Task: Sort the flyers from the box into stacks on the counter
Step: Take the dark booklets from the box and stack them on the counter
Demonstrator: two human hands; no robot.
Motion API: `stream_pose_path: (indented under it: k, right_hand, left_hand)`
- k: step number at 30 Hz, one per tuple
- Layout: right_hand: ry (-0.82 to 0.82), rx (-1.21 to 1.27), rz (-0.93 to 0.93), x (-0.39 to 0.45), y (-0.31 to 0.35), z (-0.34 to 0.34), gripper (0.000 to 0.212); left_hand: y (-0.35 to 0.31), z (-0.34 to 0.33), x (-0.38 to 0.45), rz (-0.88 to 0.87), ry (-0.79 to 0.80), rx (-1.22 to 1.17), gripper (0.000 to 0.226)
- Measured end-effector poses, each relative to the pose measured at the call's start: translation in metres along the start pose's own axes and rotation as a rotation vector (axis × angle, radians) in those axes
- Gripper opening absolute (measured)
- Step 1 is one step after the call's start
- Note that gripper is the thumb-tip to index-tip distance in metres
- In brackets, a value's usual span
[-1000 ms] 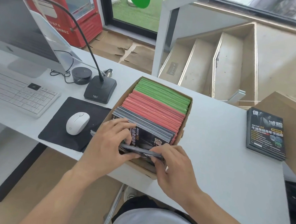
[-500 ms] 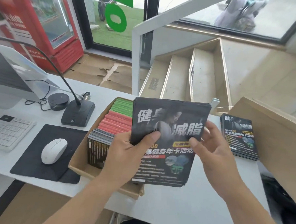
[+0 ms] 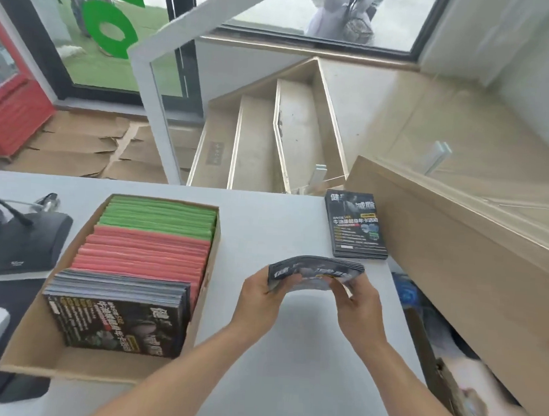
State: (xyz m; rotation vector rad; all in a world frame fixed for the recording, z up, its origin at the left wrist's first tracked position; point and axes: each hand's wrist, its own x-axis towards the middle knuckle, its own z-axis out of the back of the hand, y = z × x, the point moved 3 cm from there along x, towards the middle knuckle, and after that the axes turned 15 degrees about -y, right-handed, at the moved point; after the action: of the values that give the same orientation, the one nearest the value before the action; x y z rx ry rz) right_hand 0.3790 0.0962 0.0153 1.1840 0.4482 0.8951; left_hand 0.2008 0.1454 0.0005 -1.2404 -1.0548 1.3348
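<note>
I observe both hands holding one bundle of dark flyers (image 3: 316,270) above the bench (image 3: 266,226), to the right of the box (image 3: 37,332) and well clear of it. The left hand (image 3: 262,298) grips the bundle's left end, thumb over the top face and fingers (image 3: 274,285) curled beneath. The right hand (image 3: 357,303) grips the right end the same way. The bundle is bowed upward in the middle and lies nearly flat, so only its near edge and part of its cover show.

The box still holds three groups standing on edge: green flyers (image 3: 161,216) at its far end, red flyers (image 3: 143,252) in the middle, and more dark flyers (image 3: 118,311) at its near end. A gap lies between these and the box's near wall.

One stack of dark flyers (image 3: 356,226) lies flat on the bench, beyond the box's right side and just beside a wooden panel (image 3: 455,249). It shows the same cover as the held bundle.

My judgement: the step in hand is carrying a lifted bundle across to its matching stack. The next move calls for squaring the bundle, carrying it further right from the box, lowering it cover-up onto that stack with edges aligned, then releasing both hands. The bowed bundle may fan or slip if one hand lets go early.
</note>
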Motion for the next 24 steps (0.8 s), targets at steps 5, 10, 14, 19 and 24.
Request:
stream_pose_path:
  k: [5, 10, 14, 19, 24]
  right_hand:
    - [0.081, -0.031, -0.052, -0.001, -0.023, 0.003, 0.028]
    - [0.157, -0.122, 0.015, 0.001, -0.028, 0.005, 0.033]
    - [0.147, -0.149, 0.100, 0.009, -0.022, 0.008, 0.032]
    - [0.195, -0.099, 0.085, 0.009, -0.022, 0.002, 0.030]
    - [0.174, -0.080, 0.042, 0.004, -0.020, -0.004, 0.029]
  left_hand:
    - [0.004, -0.004, 0.003, 0.024, -0.023, 0.016, 0.051]
    - [0.009, -0.018, 0.003, 0.058, -0.062, 0.006, 0.037]
    - [0.001, -0.021, 0.004, 0.031, -0.027, 0.001, 0.023]
    - [-0.007, -0.012, 0.005, -0.002, -0.125, 0.018, 0.020]
    - [-0.012, -0.010, -0.001, -0.023, -0.228, -0.001, 0.016]
